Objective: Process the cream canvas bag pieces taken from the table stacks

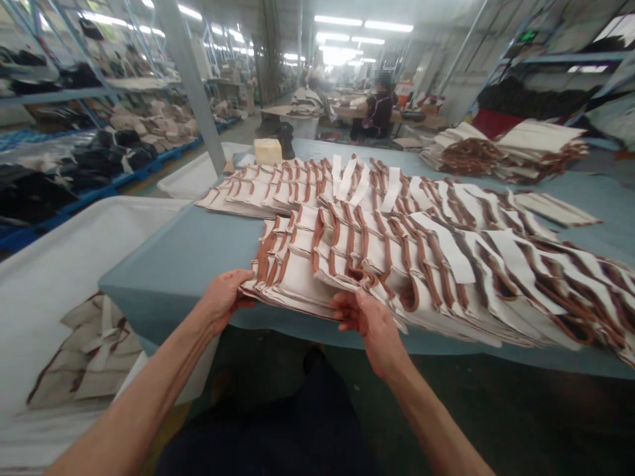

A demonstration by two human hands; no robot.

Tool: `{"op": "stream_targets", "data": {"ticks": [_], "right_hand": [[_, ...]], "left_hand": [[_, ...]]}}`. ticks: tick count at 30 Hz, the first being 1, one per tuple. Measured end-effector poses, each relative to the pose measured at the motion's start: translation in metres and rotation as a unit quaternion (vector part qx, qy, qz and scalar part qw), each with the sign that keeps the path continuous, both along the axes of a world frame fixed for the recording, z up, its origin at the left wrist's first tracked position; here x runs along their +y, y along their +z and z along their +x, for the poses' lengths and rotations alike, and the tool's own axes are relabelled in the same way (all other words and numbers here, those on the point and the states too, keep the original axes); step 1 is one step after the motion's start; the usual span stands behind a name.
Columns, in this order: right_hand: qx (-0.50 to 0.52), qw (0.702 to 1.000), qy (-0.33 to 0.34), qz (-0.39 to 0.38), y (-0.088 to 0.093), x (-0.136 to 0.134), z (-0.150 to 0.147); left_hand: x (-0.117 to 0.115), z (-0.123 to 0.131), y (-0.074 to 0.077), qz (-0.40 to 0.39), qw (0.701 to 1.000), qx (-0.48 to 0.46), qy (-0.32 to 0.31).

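A long overlapping row of cream fabric pieces with brown edging (302,264) lies along the front edge of the table. My left hand (225,297) pinches the left end of this row, thumb on top and fingers underneath. Farther right, my right hand (364,320) grips the front edge of the same pieces, its fingers curled beneath them. White strips (449,251) lie across the pieces to the right. Behind this row runs a second row of similar fabric pieces (258,188), also with white strips on it.
The blue-covered table (163,248) has its corner at my left. Beside it stands a white bin (114,218) with cream fabric pieces (89,357) inside. Stacked fabric (466,152) sits at the back right, near a yellowish block (268,151) at the far left. A person (380,109) sits beyond.
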State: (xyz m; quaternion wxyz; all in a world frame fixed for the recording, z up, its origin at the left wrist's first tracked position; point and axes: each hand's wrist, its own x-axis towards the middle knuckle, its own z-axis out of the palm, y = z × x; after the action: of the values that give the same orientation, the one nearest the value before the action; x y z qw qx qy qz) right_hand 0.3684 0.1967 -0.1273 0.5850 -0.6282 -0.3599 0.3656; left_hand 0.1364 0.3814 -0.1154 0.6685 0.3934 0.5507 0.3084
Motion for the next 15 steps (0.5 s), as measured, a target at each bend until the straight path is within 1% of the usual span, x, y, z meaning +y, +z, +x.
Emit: {"op": "stream_targets", "data": {"ticks": [1,2,3,5,6,8,9,10,12,15], "right_hand": [[-0.051,0.999,-0.007,0.001,0.0,0.001,0.004],[-0.077,0.997,-0.013,0.001,-0.001,0.001,0.006],[-0.101,0.995,-0.017,0.001,-0.004,0.002,0.007],[-0.2,0.98,-0.012,0.004,-0.015,0.004,0.005],[-0.267,0.964,-0.002,0.007,-0.021,0.005,0.003],[-0.404,0.914,0.021,0.015,-0.034,0.008,0.002],[-0.456,0.889,0.028,0.021,-0.038,0.011,0.003],[-0.488,0.872,0.03,0.029,-0.041,0.014,0.006],[-0.522,0.851,0.024,0.043,-0.039,0.021,0.014],[-0.537,0.842,0.022,0.047,-0.023,0.035,0.025]], "left_hand": [[-0.001,0.0,-0.001,0.005,1.0,-0.011,0.019],[-0.001,-0.001,-0.002,0.009,0.999,-0.022,0.04],[-0.002,-0.002,-0.003,0.012,0.998,-0.031,0.06],[-0.004,-0.003,-0.006,0.015,0.994,-0.045,0.094],[-0.006,-0.004,-0.007,0.014,0.993,-0.051,0.107],[-0.01,-0.003,-0.011,0.007,0.99,-0.061,0.125],[-0.011,-0.003,-0.013,0.002,0.989,-0.066,0.13],[-0.011,-0.002,-0.014,-0.002,0.988,-0.07,0.134],[-0.006,0.0,-0.014,-0.007,0.987,-0.076,0.139],[0.009,0.001,-0.008,-0.006,0.985,-0.087,0.146]]}}
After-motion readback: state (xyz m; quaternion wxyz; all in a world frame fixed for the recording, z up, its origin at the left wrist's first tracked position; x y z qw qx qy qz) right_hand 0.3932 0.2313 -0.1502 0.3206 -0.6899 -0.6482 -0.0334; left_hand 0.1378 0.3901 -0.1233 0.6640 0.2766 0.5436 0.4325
